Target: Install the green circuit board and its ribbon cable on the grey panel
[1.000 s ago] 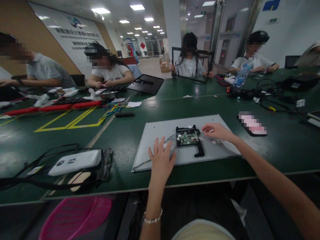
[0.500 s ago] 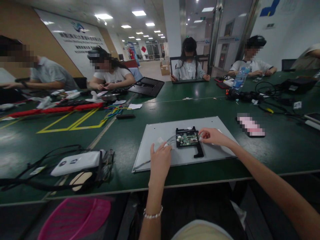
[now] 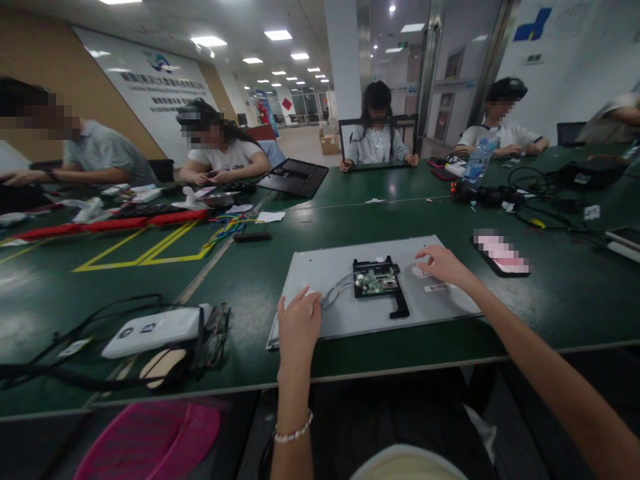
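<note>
Grey panel (image 3: 320, 267) flat on the green tabletop (image 3: 240, 273), near its front edge, with a circuit board (image 3: 376, 281) at its centre. Left hand (image 3: 299, 320) has its fingers curled at the end of the wires (image 3: 334, 292) — whether it pinches them cannot be told. Right hand (image 3: 440, 263) is open, fingertips on a white label (image 3: 419, 271). The hands are well apart, the board between them.
</note>
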`<state>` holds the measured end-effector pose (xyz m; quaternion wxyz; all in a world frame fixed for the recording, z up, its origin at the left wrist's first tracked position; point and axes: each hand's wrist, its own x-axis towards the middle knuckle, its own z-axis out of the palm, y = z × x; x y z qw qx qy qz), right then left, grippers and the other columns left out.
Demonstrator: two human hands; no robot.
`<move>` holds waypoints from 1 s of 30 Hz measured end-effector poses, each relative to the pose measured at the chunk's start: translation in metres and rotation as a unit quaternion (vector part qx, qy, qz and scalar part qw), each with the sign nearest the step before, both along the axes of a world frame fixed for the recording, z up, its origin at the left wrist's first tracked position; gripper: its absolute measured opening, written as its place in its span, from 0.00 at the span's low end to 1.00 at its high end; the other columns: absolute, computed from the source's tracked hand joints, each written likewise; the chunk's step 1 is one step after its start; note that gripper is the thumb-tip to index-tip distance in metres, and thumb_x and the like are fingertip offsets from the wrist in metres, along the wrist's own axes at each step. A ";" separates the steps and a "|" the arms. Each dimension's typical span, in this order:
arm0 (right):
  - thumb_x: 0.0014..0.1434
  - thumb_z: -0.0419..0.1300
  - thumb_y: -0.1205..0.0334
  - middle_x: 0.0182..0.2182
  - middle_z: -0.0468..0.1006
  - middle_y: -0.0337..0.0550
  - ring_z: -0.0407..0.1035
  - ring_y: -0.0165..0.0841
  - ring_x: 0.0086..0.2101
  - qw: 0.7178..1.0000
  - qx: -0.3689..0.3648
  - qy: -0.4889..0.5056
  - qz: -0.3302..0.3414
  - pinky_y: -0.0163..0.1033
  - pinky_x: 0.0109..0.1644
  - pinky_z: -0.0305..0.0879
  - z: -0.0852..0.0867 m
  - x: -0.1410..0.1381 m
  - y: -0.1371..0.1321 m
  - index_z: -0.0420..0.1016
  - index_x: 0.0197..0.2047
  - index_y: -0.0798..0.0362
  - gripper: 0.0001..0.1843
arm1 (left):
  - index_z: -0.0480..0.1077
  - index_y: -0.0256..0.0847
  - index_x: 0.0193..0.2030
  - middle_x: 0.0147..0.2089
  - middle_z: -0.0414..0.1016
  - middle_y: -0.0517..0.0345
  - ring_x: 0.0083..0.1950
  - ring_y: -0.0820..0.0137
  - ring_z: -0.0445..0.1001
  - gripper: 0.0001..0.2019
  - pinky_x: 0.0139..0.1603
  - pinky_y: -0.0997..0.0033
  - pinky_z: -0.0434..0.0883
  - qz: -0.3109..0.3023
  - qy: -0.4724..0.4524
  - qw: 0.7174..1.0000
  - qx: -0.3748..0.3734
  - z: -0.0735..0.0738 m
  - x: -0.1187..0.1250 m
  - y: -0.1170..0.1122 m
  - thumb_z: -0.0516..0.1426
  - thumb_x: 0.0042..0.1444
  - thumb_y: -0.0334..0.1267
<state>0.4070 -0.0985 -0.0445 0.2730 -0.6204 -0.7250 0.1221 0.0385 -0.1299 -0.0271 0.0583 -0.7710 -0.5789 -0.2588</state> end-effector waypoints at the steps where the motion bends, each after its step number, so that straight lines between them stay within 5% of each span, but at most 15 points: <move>1: 0.57 0.58 0.61 0.44 0.75 0.51 0.71 0.36 0.37 1.000 0.012 0.006 0.002 0.46 0.47 0.67 0.002 -0.002 0.000 0.76 0.44 0.54 0.12 | 0.74 0.45 0.43 0.49 0.78 0.51 0.58 0.63 0.71 0.13 0.65 0.47 0.52 -0.001 0.001 1.000 -0.006 -0.003 -0.001 0.000 0.49 0.60 0.32; 7: 0.61 0.56 0.60 0.50 0.74 0.50 0.67 0.40 0.51 0.993 0.059 -0.026 0.094 0.49 0.56 0.62 0.016 -0.030 0.010 0.73 0.51 0.53 0.16 | 0.72 0.43 0.44 0.49 0.77 0.50 0.59 0.64 0.70 0.12 0.64 0.49 0.54 -0.005 -0.007 0.999 -0.040 -0.005 0.000 -0.001 0.48 0.62 0.34; 16: 0.62 0.55 0.62 0.44 0.79 0.51 0.71 0.40 0.47 0.980 0.058 -0.096 0.164 0.45 0.53 0.64 0.006 -0.066 0.052 0.78 0.45 0.57 0.13 | 0.70 0.41 0.48 0.51 0.76 0.48 0.59 0.62 0.68 0.13 0.63 0.49 0.55 -0.034 -0.033 0.998 -0.042 -0.008 0.002 -0.003 0.48 0.62 0.34; 23: 0.61 0.55 0.68 0.41 0.80 0.45 0.72 0.37 0.44 0.988 0.073 -0.075 0.118 0.40 0.52 0.64 0.002 -0.067 0.059 0.79 0.41 0.54 0.12 | 0.70 0.43 0.47 0.51 0.75 0.51 0.59 0.61 0.68 0.12 0.62 0.51 0.57 -0.052 -0.031 0.996 -0.068 -0.010 0.002 -0.001 0.49 0.61 0.34; 30: 0.62 0.51 0.66 0.46 0.78 0.48 0.70 0.39 0.47 0.988 0.126 -0.092 0.008 0.44 0.54 0.63 0.010 -0.021 0.046 0.77 0.46 0.53 0.15 | 0.71 0.42 0.48 0.52 0.75 0.50 0.58 0.60 0.69 0.12 0.61 0.52 0.60 -0.056 -0.035 0.997 -0.041 -0.011 0.003 -0.002 0.50 0.61 0.34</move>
